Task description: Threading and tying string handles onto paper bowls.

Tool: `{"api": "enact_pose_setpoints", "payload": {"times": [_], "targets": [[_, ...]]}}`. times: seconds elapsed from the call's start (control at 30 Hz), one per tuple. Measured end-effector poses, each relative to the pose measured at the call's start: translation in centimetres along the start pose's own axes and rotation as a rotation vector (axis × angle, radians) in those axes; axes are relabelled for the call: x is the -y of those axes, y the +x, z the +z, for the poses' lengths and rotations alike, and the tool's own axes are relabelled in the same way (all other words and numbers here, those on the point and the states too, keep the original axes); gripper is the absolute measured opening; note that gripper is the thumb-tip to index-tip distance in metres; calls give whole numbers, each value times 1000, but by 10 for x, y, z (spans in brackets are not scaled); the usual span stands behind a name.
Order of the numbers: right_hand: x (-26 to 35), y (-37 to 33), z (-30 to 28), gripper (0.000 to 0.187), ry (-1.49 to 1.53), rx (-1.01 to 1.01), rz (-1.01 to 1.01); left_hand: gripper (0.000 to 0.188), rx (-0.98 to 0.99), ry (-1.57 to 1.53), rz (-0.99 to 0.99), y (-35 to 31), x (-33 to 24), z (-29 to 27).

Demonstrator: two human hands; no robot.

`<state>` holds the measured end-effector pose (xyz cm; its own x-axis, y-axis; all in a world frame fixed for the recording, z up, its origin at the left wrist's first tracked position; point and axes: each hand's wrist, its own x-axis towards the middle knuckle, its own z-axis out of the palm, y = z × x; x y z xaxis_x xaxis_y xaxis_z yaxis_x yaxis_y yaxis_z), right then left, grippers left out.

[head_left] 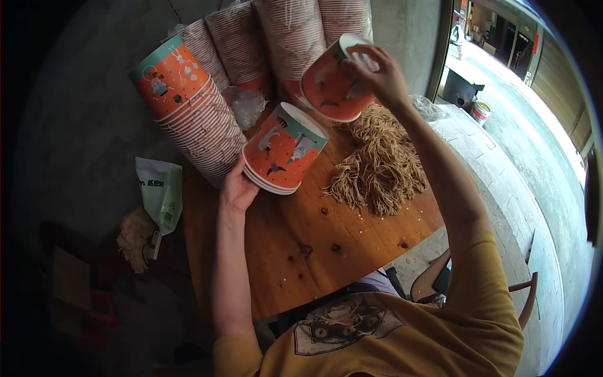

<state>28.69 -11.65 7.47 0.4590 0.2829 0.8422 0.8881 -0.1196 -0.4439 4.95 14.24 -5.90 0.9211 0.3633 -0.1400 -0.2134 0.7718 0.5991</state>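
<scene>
Wooden table (264,257), upturned orange tubs (287,154) held over it.
Left forearm (232,270) straight ahead, left hand (239,190) cupped at the nested rims (267,184); right forearm (436,151) angled inward, right hand (380,75) curled, gripping another tub (333,88) at its base, higher and farther right.

a small workshop, it seems, is opening onto a street (521,132) at two o'clock; bulk stacks of paper tubs (292,34) are standing at twelve, before a bare grey wall (405,38).
</scene>
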Motion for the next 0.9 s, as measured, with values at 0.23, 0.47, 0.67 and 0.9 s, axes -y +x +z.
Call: {"api": "enact_pose_setpoints", "payload": {"times": [0.23,0.47,0.67,0.9], "targets": [[-25,-40,75,50,-288,239,-147,35,-99,-77,44,-71,-21,0],[-68,-53,118,59,977,176,1105,37,-187,153,430,-140,-35,17],[-114,-104,144,41,1321,30,1456,17,-149,388,582,-149,-37,28],[-163,-136,148,20,1154,91,1398,20,-149,608,682,-122,-18,56]]}}
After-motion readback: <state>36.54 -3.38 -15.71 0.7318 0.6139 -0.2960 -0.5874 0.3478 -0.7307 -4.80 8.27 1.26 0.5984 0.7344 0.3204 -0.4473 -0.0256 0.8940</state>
